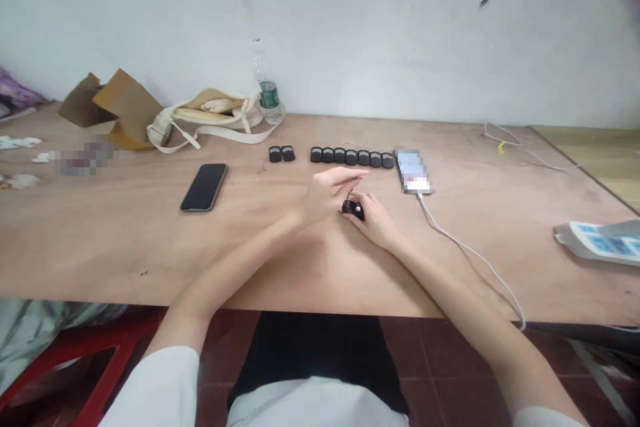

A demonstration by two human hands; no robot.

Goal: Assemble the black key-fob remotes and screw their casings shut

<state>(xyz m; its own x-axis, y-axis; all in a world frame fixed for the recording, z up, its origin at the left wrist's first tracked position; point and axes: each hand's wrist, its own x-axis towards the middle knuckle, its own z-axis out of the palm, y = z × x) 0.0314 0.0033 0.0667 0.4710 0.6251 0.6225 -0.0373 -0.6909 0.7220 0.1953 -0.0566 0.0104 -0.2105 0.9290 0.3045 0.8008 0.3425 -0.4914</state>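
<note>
Your right hand point(375, 221) grips a small black part point(353, 210) at the middle of the tabletop point(150, 247), fingers curled around it. Your left hand point(325, 195) sits just beside it, fingers point(350, 177) pressed together, perhaps pinching something too thin to tell. Keep the part steady.

We're live in a bare workroom, folks: a long plywood table point(150, 240) against a scuffed white wall point(320, 27), a power strip point(600, 243) on top, a red plastic stool point(90, 353) and dark tiled floor point(440, 373) below it
</note>
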